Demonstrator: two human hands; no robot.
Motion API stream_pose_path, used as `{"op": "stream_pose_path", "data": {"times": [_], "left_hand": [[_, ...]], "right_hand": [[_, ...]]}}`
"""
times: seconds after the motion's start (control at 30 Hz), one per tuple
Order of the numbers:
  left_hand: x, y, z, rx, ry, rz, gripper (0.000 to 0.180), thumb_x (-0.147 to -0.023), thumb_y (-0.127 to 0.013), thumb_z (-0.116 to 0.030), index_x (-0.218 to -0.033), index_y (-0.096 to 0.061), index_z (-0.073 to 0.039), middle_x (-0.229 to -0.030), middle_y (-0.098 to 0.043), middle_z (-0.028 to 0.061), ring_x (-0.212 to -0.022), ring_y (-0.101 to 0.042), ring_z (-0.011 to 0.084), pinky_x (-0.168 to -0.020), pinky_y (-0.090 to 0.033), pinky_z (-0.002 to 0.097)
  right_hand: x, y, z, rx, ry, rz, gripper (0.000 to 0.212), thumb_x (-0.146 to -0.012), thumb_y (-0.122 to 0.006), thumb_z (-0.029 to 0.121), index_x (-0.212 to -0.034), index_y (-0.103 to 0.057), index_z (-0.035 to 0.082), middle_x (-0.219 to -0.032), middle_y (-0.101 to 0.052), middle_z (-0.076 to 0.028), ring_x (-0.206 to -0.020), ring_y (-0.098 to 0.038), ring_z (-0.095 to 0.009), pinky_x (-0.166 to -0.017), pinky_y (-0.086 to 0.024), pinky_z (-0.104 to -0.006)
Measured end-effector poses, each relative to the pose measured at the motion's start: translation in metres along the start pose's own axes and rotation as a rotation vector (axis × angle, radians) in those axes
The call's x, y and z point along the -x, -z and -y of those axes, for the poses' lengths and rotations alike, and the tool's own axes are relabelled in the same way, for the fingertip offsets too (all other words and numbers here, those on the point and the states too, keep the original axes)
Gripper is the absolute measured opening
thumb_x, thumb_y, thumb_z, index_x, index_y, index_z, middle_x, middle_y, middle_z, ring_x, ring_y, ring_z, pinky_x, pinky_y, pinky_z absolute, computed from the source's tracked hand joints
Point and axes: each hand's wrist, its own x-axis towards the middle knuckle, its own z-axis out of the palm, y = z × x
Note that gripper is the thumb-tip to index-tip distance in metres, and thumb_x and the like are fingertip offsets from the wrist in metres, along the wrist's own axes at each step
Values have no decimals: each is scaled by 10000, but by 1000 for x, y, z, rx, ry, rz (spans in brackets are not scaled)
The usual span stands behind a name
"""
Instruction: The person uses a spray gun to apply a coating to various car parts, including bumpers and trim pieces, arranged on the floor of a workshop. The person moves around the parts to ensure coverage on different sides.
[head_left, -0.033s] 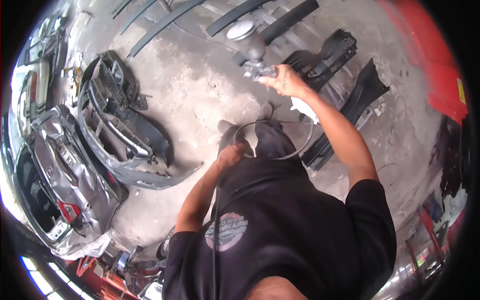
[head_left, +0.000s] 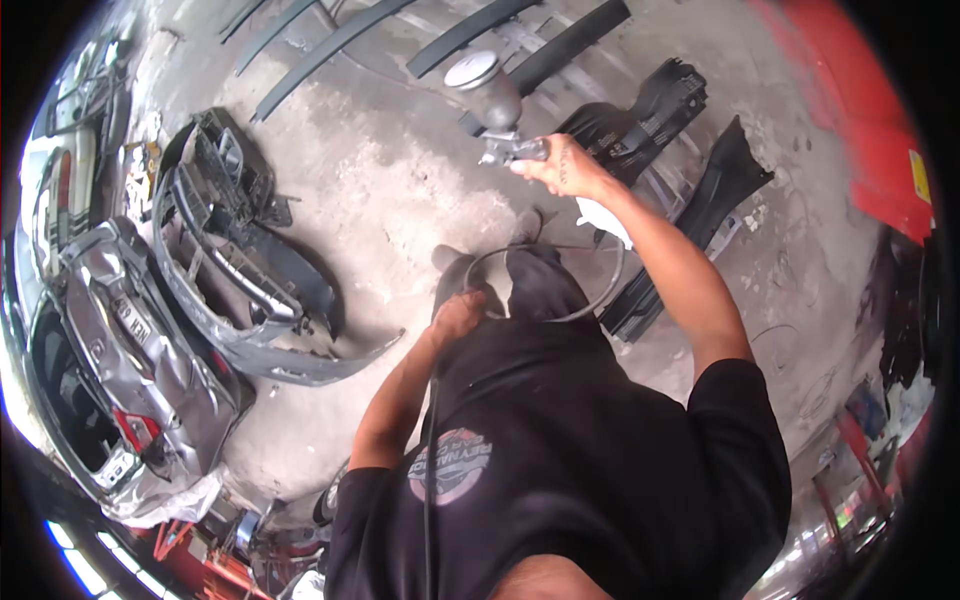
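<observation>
My right hand [head_left: 570, 165] is stretched out ahead, closed round the handle of a spray gun [head_left: 512, 148]. A grey cup with a pale round lid [head_left: 472, 70] sits on top of the gun. My left hand [head_left: 461, 314], held low near my left thigh, is closed on a thin dark air hose [head_left: 545, 246]. The hose loops in front of my legs, and another length runs down over my shirt. Something white [head_left: 605, 222] shows beneath my right wrist; its kind is unclear.
Long dark trim strips [head_left: 330, 55] lie across supports at the far side. Black plastic panels [head_left: 725, 185] are on the right. To the left are a stripped bumper [head_left: 270, 352] and a dented silver tailgate [head_left: 150, 340]. A red vehicle panel [head_left: 850, 110] stands far right.
The spray gun and my right hand appear very slightly further left and lower, along with a small shift of the whole view. Both hands keep their hold.
</observation>
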Motion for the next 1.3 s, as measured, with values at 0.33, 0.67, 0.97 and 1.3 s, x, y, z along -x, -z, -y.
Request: {"op": "stream_pose_path", "data": {"times": [0.33, 0.67, 0.97, 1.3], "left_hand": [[-34, 31, -84, 176, 231, 21, 220, -881, -707, -190, -1053, -641, -69, -1011, -685, 191, -987, -655, 419, -845, -517, 500], [5, 52, -70, 12, 352, 120, 270, -849, -637, -127, -1112, -647, -66, -1122, -676, 215, -1074, -641, 416, -904, -520, 487], [94, 51, 51, -114, 184, 55, 294, -885, -604, -197, -1166, -646, -123, -1083, -714, 179, -1020, -667, 427, -893, -528, 511], [215, 123, 137, -67, 290, -2, 324, -815, -529, -17, -1107, -602, -136, -1100, -678, 172, -1057, -632, 424, -850, -513, 497]], "right_hand": [[-16, 135, -3, 499, -67, -928, 449, -918, -662, 464, -1128, -720, 71, -916, -729, -244, -938, -701, -424, -827, -544, -499], [13, 26, -7, 368, 122, -711, 544, -871, -745, 442, -1166, -706, -13, -989, -719, -283, -955, -710, -425, -854, -546, -441], [41, -113, -1, 153, 0, -486, 394, -905, -695, 402, -1089, -727, 54, -876, -725, -229, -882, -710, -390, -806, -528, -432], [32, -243, 6, -5, -129, -905, 376, -903, -709, 356, -1005, -717, -6, -838, -724, -217, -812, -714, -400, -712, -525, -459]]}}
